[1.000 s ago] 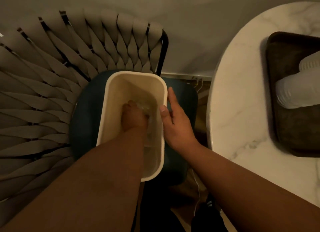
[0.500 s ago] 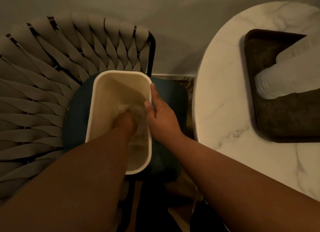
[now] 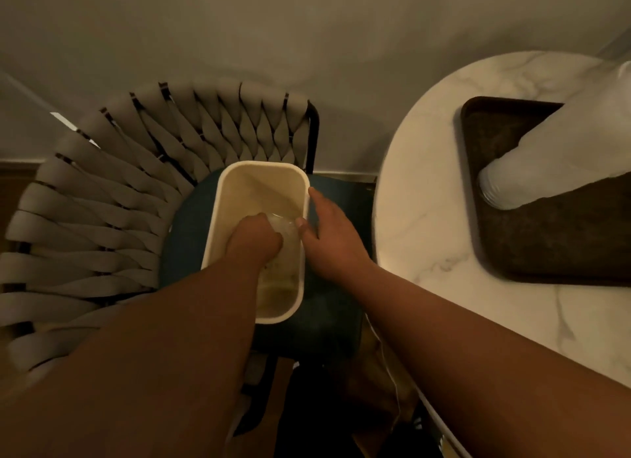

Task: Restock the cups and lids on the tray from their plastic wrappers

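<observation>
A cream rectangular bin (image 3: 235, 198) stands on the dark blue seat (image 3: 184, 239) of a woven-strap chair (image 3: 102, 198). Inside it lies crumpled clear plastic wrapper (image 3: 285, 228), with more pale, glossy material toward the bin's near end — too dim to tell what that is.

The left hand (image 3: 254, 240) is down inside the bin, its grip closed: the fingers are curled over and into the clear wrapper, and the knuckles face up. The fingertips themselves are hidden under the hand, so how much plastic they hold cannot be told.

The right hand (image 3: 329, 234) rests on the outside of the bin's right wall, its grip open. The fingers lie straight along the rim, the forefinger reaching toward the far corner, and the thumb hooks over the rim just beside the wrapper.

To the right, well apart from both hands, is a round white marble worktop (image 3: 430, 218). A dark brown tray (image 3: 563, 249) sits on it. A tall stack of white cups (image 3: 553, 150) stands on the tray's far side, leaning out of frame at the upper right — its base touches the tray's surface. No lids can be made out on the tray.
</observation>
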Demonstrator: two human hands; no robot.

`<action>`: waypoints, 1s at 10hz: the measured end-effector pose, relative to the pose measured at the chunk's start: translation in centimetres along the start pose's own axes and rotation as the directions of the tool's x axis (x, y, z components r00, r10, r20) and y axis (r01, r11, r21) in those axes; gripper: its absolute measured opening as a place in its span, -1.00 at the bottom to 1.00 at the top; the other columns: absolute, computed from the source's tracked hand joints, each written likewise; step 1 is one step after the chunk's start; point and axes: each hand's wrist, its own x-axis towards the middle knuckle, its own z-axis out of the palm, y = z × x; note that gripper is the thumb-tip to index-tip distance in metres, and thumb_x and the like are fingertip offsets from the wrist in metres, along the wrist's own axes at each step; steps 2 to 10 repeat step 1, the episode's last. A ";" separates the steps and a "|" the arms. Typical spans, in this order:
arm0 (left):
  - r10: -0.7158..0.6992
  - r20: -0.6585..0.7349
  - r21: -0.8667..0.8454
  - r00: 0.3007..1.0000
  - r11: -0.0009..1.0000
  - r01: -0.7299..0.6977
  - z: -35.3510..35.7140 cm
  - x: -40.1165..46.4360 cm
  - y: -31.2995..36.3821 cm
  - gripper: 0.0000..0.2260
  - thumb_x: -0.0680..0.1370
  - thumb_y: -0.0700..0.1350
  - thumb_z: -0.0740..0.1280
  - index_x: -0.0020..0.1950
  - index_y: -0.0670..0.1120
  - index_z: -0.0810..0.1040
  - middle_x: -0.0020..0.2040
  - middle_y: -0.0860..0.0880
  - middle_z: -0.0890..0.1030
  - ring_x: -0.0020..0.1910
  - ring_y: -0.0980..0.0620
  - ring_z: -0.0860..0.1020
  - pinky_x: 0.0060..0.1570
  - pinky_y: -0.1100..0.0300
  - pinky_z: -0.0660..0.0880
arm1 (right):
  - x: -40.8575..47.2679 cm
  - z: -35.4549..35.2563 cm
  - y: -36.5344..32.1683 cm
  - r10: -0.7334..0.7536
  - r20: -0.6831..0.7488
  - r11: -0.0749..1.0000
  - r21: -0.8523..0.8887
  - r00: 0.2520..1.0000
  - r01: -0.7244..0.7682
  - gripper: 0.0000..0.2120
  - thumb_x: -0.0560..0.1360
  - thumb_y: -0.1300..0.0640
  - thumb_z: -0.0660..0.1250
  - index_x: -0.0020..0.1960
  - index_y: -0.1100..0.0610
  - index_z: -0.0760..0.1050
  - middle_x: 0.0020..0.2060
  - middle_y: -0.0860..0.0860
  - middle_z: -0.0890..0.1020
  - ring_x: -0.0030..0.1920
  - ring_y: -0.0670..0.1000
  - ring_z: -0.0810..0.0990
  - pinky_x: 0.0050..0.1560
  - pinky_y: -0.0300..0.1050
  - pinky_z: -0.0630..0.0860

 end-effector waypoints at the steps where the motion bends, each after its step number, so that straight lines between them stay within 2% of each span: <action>1: 0.050 -0.106 -0.038 0.993 0.998 -0.054 -2.3 -2.6 0.6 -0.73 0.60 0.00 0.27 0.16 -0.16 0.55 0.09 -0.17 0.60 0.02 -0.12 0.55 0.08 0.00 0.48 | -1.6 -1.6 -0.5 -0.047 -0.034 0.996 -0.071 0.998 0.045 -0.56 0.64 0.03 0.19 0.49 0.09 0.29 0.44 0.06 0.37 0.41 0.04 0.34 0.31 -0.14 0.29; 10: 0.050 -0.106 -0.038 0.993 0.998 -0.054 -2.3 -2.6 0.6 -0.73 0.60 0.00 0.27 0.16 -0.16 0.55 0.09 -0.17 0.60 0.02 -0.12 0.55 0.08 0.00 0.48 | -1.6 -1.6 -0.5 -0.047 -0.034 0.996 -0.071 0.998 0.045 -0.56 0.64 0.03 0.19 0.49 0.09 0.29 0.44 0.06 0.37 0.41 0.04 0.34 0.31 -0.14 0.29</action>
